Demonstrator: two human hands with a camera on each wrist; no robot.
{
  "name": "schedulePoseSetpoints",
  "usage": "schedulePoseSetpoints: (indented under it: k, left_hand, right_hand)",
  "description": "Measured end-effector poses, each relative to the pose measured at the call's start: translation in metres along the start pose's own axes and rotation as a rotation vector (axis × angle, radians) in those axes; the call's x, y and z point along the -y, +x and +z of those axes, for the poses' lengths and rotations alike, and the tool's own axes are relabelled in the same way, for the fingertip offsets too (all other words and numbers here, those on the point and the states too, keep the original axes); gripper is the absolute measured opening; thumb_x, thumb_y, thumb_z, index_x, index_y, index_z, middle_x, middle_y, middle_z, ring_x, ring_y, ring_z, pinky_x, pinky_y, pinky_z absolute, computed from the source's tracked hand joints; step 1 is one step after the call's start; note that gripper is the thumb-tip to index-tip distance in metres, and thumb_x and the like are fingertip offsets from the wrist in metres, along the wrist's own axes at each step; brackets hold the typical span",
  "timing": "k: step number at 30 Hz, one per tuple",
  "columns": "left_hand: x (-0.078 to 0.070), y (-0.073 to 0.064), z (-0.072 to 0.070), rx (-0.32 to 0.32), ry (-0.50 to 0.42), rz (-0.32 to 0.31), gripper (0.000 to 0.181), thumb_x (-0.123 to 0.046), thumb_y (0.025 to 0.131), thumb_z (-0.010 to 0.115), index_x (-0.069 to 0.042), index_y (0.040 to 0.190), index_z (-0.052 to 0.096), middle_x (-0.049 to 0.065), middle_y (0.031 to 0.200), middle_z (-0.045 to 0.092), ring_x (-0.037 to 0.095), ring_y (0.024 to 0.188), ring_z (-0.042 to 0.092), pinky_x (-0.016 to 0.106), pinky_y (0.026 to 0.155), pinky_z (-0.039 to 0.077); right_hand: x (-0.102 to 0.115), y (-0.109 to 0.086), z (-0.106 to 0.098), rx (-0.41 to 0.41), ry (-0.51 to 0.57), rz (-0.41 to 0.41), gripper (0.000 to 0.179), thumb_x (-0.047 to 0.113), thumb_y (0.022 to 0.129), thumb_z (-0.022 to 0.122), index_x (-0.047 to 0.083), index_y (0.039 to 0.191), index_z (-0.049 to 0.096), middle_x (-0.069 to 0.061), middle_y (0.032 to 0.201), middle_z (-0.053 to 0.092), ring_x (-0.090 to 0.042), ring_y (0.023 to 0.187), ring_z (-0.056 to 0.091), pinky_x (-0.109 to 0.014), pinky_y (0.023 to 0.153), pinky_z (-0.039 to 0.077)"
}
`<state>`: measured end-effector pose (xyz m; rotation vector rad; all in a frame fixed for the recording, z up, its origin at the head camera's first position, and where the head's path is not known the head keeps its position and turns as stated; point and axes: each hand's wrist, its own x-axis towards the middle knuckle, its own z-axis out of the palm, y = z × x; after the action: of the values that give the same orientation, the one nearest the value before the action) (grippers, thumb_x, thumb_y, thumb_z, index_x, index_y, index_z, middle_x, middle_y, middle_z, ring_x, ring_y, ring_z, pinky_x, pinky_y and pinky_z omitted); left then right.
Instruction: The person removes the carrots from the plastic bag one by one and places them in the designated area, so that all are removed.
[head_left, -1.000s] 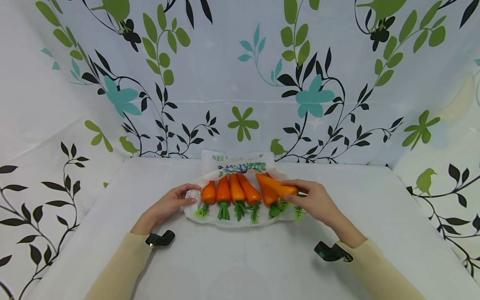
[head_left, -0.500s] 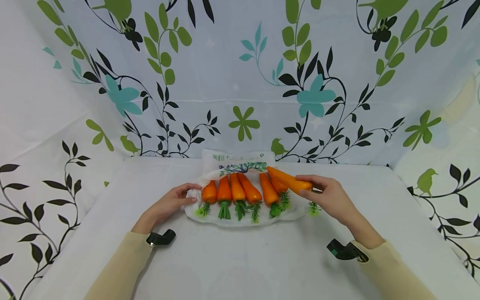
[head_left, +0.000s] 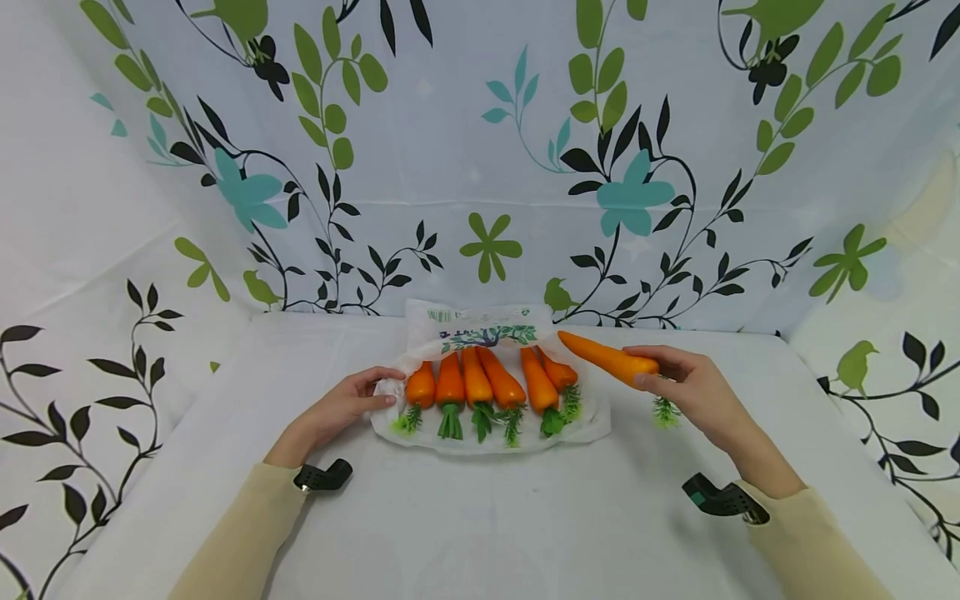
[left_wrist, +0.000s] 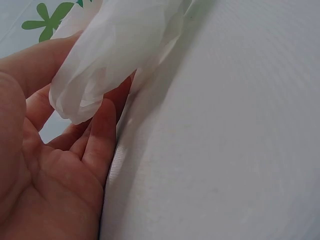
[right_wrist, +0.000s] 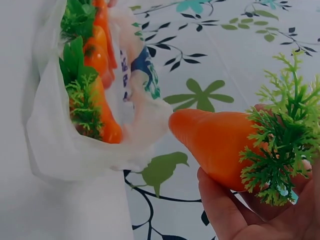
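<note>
A white plastic bag [head_left: 491,442] with a printed tree lies flat on the table, several toy carrots [head_left: 477,375] side by side in its opening, green tops toward me. At the bag's left side, my left hand [head_left: 341,410] holds its bunched edge between thumb and fingers; in the left wrist view the bag's folds [left_wrist: 120,45] hang against the fingers. My right hand [head_left: 701,396] grips one orange toy carrot [head_left: 603,357] by its thick end, above the table right of the bag. Its tip points left and its leafy top [right_wrist: 285,135] hangs by the palm.
The white table [head_left: 480,525] runs toward me in front of the bag. Behind it hangs a cloth [head_left: 420,175] printed with leaves, flowers and birds. Each wrist wears a black strap [head_left: 322,477].
My right hand has drawn the toy carrot off the others in the bag and moved right with it, clear of the bag. My left hand stays at the bag's left edge.
</note>
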<state>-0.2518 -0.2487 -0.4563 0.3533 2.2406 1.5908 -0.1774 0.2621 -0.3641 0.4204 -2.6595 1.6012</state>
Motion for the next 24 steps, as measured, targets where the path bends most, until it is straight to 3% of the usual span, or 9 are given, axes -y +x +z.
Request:
schedulePoseSetpoints:
  k: [5,14,24]
  left_hand:
    - [0.001,0.001,-0.001,0.008,0.010,0.013,0.045,-0.025,0.095,0.070,-0.013,0.136,0.056,0.011,0.149,0.041,0.029,0.124,0.040,0.026,0.100,0.041]
    - [0.001,0.000,-0.001,0.018,0.008,0.028,0.046,-0.023,0.096,0.068,-0.009,0.137,0.055,0.014,0.148,0.041,0.029,0.123,0.042,0.022,0.097,0.043]
    - [0.001,0.001,-0.001,0.015,0.005,0.018,0.046,-0.024,0.095,0.069,-0.009,0.137,0.055,0.013,0.150,0.040,0.030,0.127,0.040,0.024,0.100,0.041]
  right_hand:
    - [-0.005,-0.002,-0.008,-0.025,0.027,-0.011,0.040,0.019,0.099,0.064,0.002,0.134,0.059,-0.015,0.128,0.059,-0.016,0.102,0.060,-0.020,0.086,0.051]
    - [-0.017,-0.002,-0.014,-0.076,0.033,0.003,0.042,0.020,0.099,0.065,0.000,0.135,0.059,0.000,0.121,0.060,-0.013,0.100,0.058,-0.017,0.084,0.050]
    - [-0.039,0.002,-0.014,-0.107,0.027,0.105,0.046,0.024,0.100,0.063,0.000,0.138,0.056,-0.020,0.134,0.054,-0.019,0.105,0.054,-0.014,0.085,0.048]
